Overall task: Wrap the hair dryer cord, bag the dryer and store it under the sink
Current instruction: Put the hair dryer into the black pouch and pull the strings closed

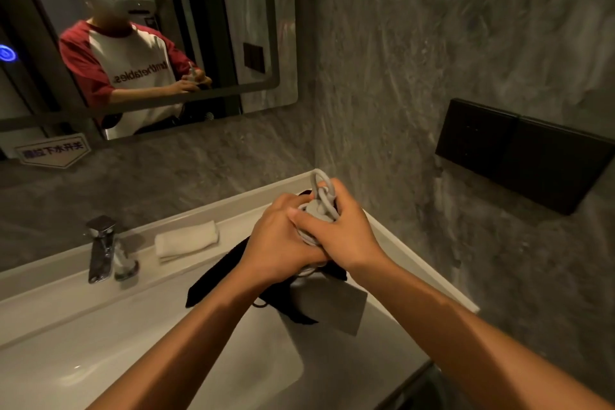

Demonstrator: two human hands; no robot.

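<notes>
Both hands meet above the right side of the white counter (392,243). My left hand (283,243) and my right hand (342,233) clasp the grey hair dryer, of which only the barrel end (332,306) shows below the hands. Grey cord loops (321,191) stick up between my fingers, with coils bunched around the handle. A black cloth bag (216,276) lies flat on the counter beneath the hands, partly over the basin's edge. The dryer's handle is hidden by my fingers.
A chrome faucet (103,250) stands at the left behind the white basin (133,343). A folded white towel (186,240) lies by the back ledge. Black wall panels (525,153) sit on the right wall. A mirror (186,27) hangs above.
</notes>
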